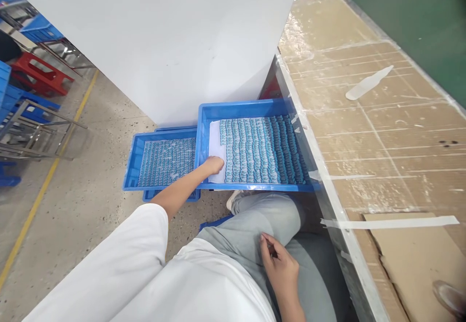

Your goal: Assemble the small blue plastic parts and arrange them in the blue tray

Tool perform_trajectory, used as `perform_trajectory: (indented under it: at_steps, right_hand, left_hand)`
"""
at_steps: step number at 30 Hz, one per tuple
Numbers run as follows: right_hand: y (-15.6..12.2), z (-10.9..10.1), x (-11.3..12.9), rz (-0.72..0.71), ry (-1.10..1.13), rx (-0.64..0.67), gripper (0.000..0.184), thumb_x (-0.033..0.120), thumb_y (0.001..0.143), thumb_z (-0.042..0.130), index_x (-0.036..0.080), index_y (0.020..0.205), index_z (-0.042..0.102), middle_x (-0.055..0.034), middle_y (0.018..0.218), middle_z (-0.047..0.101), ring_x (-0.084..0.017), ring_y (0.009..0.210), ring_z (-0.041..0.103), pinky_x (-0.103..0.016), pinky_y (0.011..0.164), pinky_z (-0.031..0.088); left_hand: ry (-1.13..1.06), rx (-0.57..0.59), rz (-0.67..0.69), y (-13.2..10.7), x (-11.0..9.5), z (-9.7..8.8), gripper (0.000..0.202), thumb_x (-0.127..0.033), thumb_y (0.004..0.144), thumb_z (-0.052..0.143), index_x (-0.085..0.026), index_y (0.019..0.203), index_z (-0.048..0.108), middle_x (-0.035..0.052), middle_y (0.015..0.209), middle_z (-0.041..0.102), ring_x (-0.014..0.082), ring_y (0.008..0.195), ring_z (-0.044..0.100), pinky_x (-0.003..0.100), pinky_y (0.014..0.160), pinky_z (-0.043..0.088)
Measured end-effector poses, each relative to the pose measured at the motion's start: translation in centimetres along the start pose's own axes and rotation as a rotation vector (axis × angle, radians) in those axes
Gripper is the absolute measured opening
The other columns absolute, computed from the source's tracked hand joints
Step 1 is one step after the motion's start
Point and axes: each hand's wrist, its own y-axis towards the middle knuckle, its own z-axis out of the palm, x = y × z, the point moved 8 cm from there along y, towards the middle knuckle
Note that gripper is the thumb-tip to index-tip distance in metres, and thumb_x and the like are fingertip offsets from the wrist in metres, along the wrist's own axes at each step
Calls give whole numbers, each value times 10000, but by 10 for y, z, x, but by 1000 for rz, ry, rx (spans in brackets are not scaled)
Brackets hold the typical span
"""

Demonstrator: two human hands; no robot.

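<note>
My left hand (214,165) reaches into a large blue tray (243,186), its fingers closed at the near left end of the rows. Whatever those fingers may hold is hidden beneath them. Rows of small blue-and-white pieces (251,149), too small to name, fill most of this tray. A white sheet (214,140) shows along its left side, beside my hand. Over my lap is my right hand (282,266), with thumb and forefinger tips together and the other fingers curled. I cannot make out anything between those tips.
To the left, a lower blue tray (131,166) carries similar pieces. A white panel (182,35) rises behind the trays. The worktable (378,132) on the right bears tape strips and a cardboard piece (418,259). A red stool (41,74) and metal-framed stands are farther left.
</note>
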Motion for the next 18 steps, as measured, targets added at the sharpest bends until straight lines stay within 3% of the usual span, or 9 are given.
perform_trajectory:
  at_steps: [6,12,15,18]
  right_hand:
    - [-1,-1,-1,15,-23,3,359,444,906,523,158,946,737,-64,768,740,-136,557,650,-209,600,537]
    - [0,-1,-2,35,-4,13,361,451,901,530,161,953,738,-66,782,741,-137,561,649,-208,600,534]
    - [0,1,-3,37,4,25,342,436,901,540,160,962,733,-55,779,739,-132,573,652,-201,606,529]
    - [2,2,-1,19,11,17,343,433,899,544,152,959,731,-52,757,733,-134,576,652,-204,613,528]
  left_hand:
    - [28,-47,21,-1,-7,-2,301,-338,903,559,-180,1157,590,99,1217,585,209,1065,585,426,907,506]
    - [9,-180,-40,-5,10,-33,348,-345,912,542,-179,1217,557,110,1262,559,217,1082,577,440,914,504]
    - [30,-149,-126,-6,24,-40,357,-345,897,569,-168,1207,561,108,1230,572,218,1065,587,424,890,515]
    - [50,-82,-179,-6,29,-35,362,-343,884,590,-155,1192,567,107,1200,584,219,1052,595,413,873,520]
